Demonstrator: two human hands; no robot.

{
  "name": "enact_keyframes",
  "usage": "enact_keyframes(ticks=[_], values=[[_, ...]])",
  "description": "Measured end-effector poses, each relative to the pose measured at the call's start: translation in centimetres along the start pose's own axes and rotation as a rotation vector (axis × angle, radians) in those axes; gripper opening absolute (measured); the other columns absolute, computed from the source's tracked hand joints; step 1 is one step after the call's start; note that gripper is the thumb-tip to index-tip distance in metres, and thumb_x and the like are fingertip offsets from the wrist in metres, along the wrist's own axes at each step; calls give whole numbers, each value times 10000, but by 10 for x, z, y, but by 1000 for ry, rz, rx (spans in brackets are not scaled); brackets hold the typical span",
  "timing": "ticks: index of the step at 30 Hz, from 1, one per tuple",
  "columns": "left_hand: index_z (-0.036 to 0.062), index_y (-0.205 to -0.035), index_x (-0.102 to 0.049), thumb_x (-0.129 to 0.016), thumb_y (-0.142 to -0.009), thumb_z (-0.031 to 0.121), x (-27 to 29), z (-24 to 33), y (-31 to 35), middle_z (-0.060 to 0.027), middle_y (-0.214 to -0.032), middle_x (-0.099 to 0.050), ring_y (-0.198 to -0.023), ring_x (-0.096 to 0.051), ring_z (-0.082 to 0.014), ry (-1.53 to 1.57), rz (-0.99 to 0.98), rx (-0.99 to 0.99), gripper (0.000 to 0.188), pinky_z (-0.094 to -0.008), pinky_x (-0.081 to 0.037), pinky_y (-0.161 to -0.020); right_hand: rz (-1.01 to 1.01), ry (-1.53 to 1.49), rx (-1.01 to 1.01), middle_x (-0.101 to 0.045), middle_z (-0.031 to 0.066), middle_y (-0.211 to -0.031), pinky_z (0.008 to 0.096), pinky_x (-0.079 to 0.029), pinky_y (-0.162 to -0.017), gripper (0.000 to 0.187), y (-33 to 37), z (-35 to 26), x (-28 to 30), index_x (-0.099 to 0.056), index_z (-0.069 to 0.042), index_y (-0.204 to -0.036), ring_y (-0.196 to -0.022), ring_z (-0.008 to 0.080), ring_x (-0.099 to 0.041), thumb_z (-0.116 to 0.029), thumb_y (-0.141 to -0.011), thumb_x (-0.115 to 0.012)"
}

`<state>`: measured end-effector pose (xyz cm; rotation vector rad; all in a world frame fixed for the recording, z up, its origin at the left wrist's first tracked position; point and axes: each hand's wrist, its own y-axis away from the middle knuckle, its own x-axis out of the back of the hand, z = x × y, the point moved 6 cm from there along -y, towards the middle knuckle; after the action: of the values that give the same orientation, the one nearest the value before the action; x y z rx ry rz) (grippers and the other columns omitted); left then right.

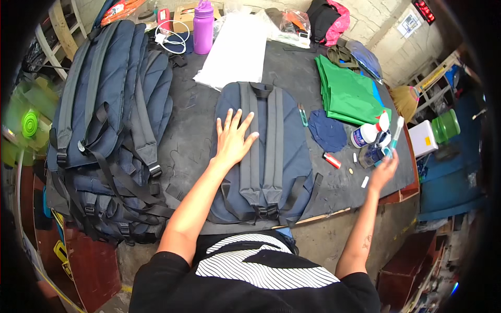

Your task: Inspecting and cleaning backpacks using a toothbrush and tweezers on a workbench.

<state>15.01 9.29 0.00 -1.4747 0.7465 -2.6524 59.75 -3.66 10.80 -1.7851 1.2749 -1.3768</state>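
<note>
A dark blue backpack (292, 156) lies on the table in front of me, its two grey padded shoulder straps facing up. My left hand (233, 138) rests flat on its upper left part, fingers spread. At the table's right side, my right hand (384, 169) is closed round a slim teal tool (395, 140) with a pale tip, whose exact kind I cannot make out. Just beyond that hand are a clear jar (370, 154) and a white bottle (364, 135) with a red cap. Small thread snips (303, 116) lie beside the backpack's right edge.
Similar backpacks (104, 104) form a tall stack on the left. Farther back are white sheeting (235, 52) and a purple bottle (203, 28). Folded green fabric (349, 91), a dark blue cloth piece (327, 130) and a red lighter-like item (332, 160) lie on the right.
</note>
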Motion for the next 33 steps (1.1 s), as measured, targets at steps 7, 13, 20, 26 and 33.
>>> enact_keyframes(ticks=[7, 13, 20, 26, 33], values=[[163, -1403, -397, -507, -906, 376, -27, -20, 3, -186, -1425, -381, -1359, -296, -333, 36, -19, 30, 552, -537, -118, -1121, -300, -244, -147, -627, 265, -997, 469, -473, -796, 257, 48, -41, -74, -583, -84, -1119, -960, 400, -611, -105, -880, -492], [128, -1396, -405, -477, -920, 277, -30, -22, 5, -155, -1438, -382, -1373, -289, -300, 42, -61, 43, 503, -513, -110, -1129, -752, 49, -208, -660, 209, -914, 426, -489, -741, 307, 41, -99, -89, -597, -116, -1154, -834, 370, -638, -75, -872, -484], [116, -1391, -409, -469, -921, 256, -28, -16, 2, -150, -1436, -386, -1372, -293, -285, 14, -79, 58, 494, -503, -114, -1132, -1099, 29, 314, -629, 178, -748, 448, -495, -580, 280, 156, -234, -71, -644, -140, -1121, -676, 340, -638, -97, -861, -549], [99, -1367, -437, -487, -915, 250, -27, -15, 2, -166, -1395, -429, -1343, -339, -302, 34, -9, 21, 479, -530, -143, -1121, -1092, 28, 237, -614, 179, -726, 469, -491, -596, 258, 147, -241, -56, -630, -137, -1107, -676, 382, -617, -119, -875, -518], [84, -1360, -440, -499, -913, 278, -23, -9, 3, -195, -1405, -399, -1340, -335, -320, 68, -18, 28, 491, -524, -147, -1122, -1089, 43, 172, -634, 200, -753, 466, -494, -622, 268, 151, -235, -61, -622, -131, -1116, -705, 389, -620, -104, -869, -520]])
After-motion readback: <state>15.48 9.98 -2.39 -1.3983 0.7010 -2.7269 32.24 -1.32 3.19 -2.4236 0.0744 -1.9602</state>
